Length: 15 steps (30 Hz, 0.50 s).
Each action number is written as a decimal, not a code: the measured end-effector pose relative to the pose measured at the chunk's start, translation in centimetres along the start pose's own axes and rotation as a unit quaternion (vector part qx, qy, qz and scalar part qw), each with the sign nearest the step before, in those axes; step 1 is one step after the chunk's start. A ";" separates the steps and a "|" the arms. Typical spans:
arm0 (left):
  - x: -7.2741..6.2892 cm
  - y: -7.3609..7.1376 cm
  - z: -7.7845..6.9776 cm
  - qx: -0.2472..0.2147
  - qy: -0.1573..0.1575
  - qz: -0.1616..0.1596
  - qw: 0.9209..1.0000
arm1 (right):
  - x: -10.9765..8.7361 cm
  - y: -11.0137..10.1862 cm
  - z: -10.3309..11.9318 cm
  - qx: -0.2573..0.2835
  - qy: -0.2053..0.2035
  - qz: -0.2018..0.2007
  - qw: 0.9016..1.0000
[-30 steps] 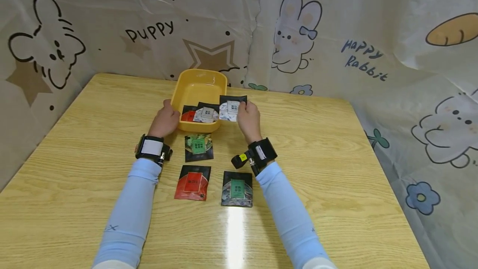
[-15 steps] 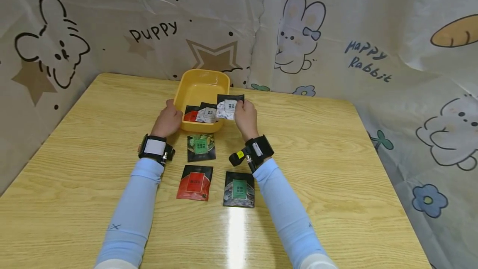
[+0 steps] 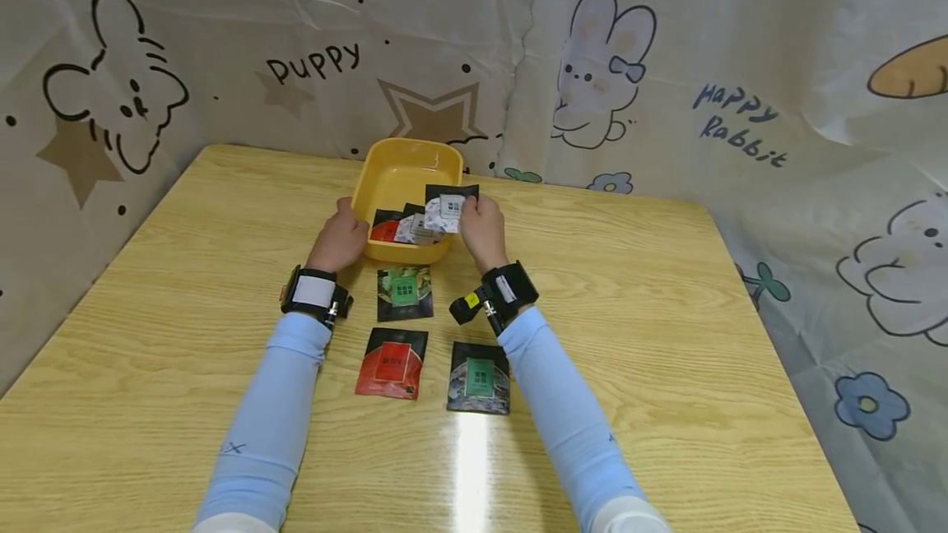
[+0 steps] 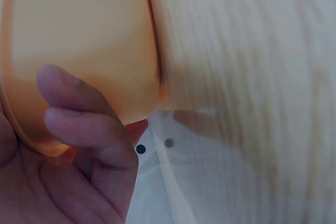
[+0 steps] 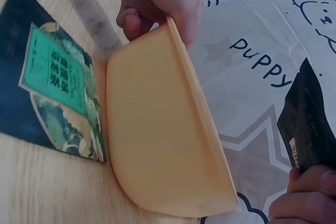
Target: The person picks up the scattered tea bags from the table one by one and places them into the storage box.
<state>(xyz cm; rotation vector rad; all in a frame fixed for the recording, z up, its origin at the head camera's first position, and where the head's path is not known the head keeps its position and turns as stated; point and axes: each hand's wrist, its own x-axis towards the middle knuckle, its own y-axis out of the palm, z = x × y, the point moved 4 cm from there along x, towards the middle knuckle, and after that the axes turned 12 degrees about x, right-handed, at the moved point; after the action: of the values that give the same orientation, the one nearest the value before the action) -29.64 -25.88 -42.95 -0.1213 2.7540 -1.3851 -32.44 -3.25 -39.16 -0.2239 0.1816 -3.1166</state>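
A yellow plastic tray (image 3: 406, 156) stands at the back of the table, with a red packet (image 3: 385, 225) and a white-and-black packet (image 3: 410, 226) lying in its near end. My left hand (image 3: 339, 238) grips the tray's left wall; in the left wrist view, curled fingers (image 4: 86, 124) lie against its outside. My right hand (image 3: 483, 230) pinches another white-and-black packet (image 3: 443, 210) by its right edge, over the tray's right rim. In the right wrist view this packet (image 5: 310, 121) shows its dark back. A green-labelled packet (image 3: 404, 293) lies just in front of the tray.
Nearer on the wooden table (image 3: 629, 352) lie a red packet (image 3: 392, 363) and a dark packet with a green label (image 3: 479, 377), side by side. A printed cloth (image 3: 296, 15) hangs behind the table, close to the tray's far end.
My right hand has moved slightly left with its packet, which now overlaps more of the tray. The left hand keeps its grip on the tray. The whole head view has shifted a little.
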 end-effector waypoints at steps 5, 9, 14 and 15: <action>0.0 -0.2 -0.1 0.006 0.002 -0.005 1.000 | 0.3 0.7 0.3 0.008 0.003 0.002 1.000; -0.1 -0.3 -0.1 0.005 0.005 -0.005 1.000 | 0.6 1.4 0.5 0.006 0.010 0.003 1.000; 0.0 -0.1 0.0 0.002 0.004 -0.003 1.000 | 0.6 2.4 0.8 0.016 0.013 0.018 1.000; 0.0 0.0 0.1 0.002 0.004 -0.003 1.000 | 0.6 2.6 0.8 0.020 0.013 0.022 0.999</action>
<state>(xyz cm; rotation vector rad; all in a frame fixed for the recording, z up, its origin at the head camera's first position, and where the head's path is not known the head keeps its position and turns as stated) -29.65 -25.93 -43.00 -0.1232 2.7593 -1.3962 -32.95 -5.89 -38.56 -0.1770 0.1228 -3.0770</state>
